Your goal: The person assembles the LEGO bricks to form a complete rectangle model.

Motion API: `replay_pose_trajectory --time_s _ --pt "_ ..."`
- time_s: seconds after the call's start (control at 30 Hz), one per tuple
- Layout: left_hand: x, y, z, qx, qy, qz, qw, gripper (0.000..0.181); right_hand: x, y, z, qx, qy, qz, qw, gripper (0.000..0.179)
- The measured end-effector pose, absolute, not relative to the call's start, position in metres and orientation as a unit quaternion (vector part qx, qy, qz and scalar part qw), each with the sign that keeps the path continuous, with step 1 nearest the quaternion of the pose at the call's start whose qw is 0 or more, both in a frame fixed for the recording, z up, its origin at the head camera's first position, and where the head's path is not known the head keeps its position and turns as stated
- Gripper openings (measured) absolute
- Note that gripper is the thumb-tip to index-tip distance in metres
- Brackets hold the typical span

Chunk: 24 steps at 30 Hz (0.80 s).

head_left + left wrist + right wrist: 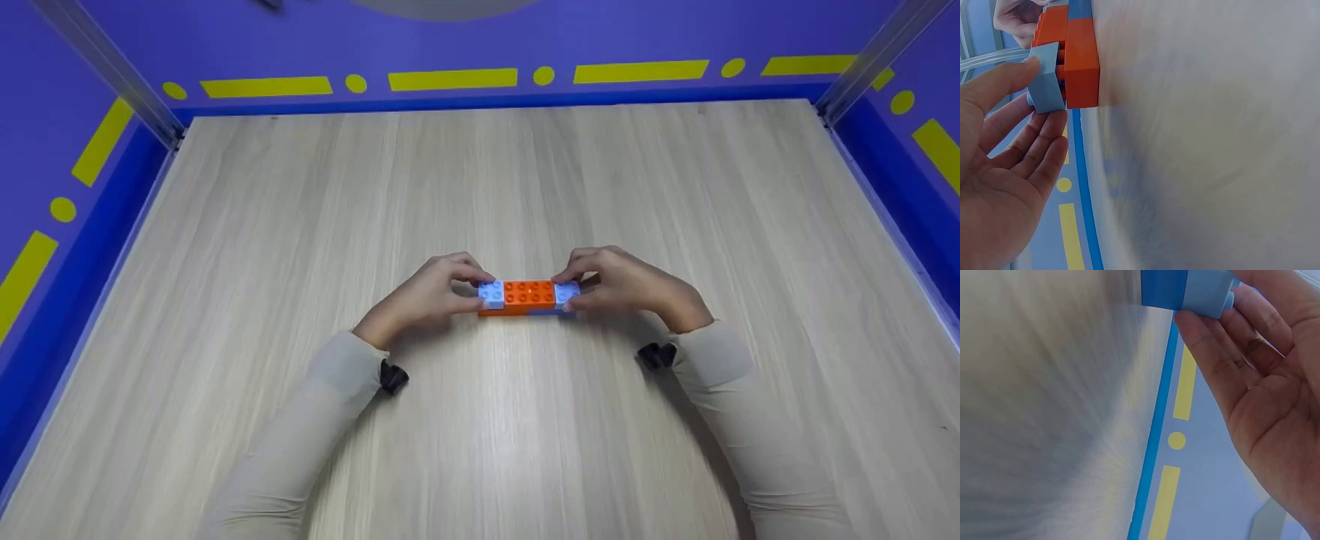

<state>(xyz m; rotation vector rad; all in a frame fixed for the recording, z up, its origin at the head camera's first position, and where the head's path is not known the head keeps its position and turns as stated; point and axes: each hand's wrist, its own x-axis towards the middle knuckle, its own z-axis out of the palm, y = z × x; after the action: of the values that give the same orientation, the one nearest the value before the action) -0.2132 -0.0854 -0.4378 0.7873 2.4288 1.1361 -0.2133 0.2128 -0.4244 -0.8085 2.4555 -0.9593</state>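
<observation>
My left hand [431, 291] pinches a small light blue toy brick [1047, 81] between thumb and fingers. In the left wrist view that brick tilts over a lower orange brick [1082, 70], whose studs show in the gap. An upper orange brick [529, 297] with two rows of studs lies in the middle of the top layer. At the other end, my right hand [626, 283] pinches another light blue brick [1206, 293], seated flush on a darker blue brick [1163, 289] in the bottom layer. The row of bricks stands level on the table, lengthwise between the hands.
The wood-grain table [480, 187] spreads around the bricks. Purple-blue walls [465, 45] with yellow dashes and dots rise at the back and both sides, with metal posts [112, 67] in the corners. Black devices [393, 377] sit at both sleeve cuffs.
</observation>
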Motion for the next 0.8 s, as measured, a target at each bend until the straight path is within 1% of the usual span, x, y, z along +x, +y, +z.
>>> replay_pose_trajectory --time_s 0.47,0.7,0.8 --pt "-0.2138 -0.0844 -0.4371 0.274 0.857 0.397 0.182 0.034 -0.2135 0.2144 -0.4252 -0.285 0.872 -0.346 0.195 0.032" --pt "-0.2136 -0.0838 -0.4344 0.289 0.86 0.387 0.166 0.035 -0.2146 0.2129 -0.4256 -0.288 0.869 -0.356 0.19 0.031" --pt "-0.2133 -0.0836 -0.4346 0.286 0.861 0.385 0.169 0.034 -0.2149 0.2131 -0.4256 -0.286 0.868 -0.356 0.193 0.031"
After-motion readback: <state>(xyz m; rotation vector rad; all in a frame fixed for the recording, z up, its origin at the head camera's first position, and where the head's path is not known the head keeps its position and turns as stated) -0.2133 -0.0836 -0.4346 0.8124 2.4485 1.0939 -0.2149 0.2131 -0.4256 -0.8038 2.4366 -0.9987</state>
